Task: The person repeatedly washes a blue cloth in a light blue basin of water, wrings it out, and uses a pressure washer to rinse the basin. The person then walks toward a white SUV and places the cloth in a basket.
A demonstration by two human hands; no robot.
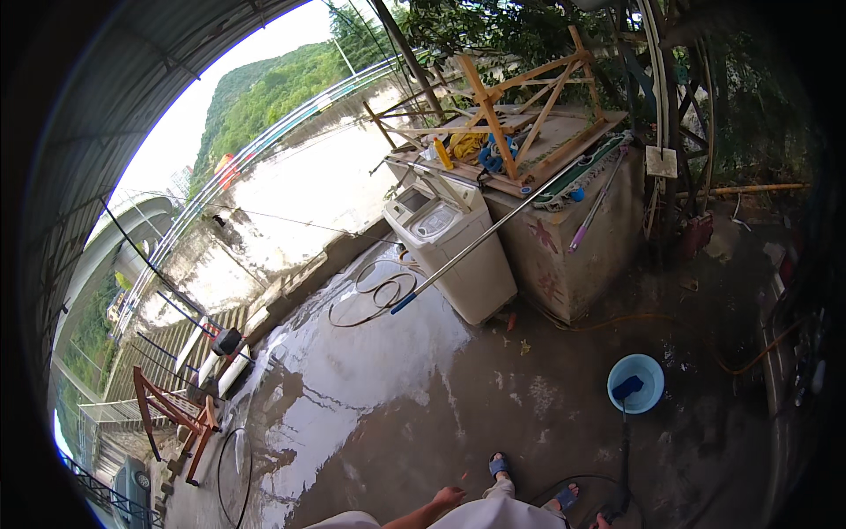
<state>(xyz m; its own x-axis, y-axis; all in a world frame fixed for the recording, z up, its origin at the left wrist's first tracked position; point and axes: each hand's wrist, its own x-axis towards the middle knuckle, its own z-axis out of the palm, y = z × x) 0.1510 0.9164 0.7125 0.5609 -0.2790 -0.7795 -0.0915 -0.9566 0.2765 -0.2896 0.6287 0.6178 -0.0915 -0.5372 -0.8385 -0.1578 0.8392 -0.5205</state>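
My left hand (449, 496) hangs beside my body over the wet concrete floor (423, 410). Nothing shows in it, but its fingers are too small to make out clearly. At the bottom edge, my right hand (600, 522) is partly cut off and grips the rear of a black wand (624, 456). That wand runs forward to a dark blue head (627, 387), which rests inside a light blue plastic basin (651, 370). A thin black hose (562, 477) curves over the floor by my sandalled feet.
A top-loading washing machine (456, 258) with its lid up stands against a concrete block (575, 271). A long metal pole (489, 231) leans across both. Wooden frames (529, 99) and a green mop (568, 178) lie on top. Hose coils (386, 291) and a reddish frame (178, 416) are leftward.
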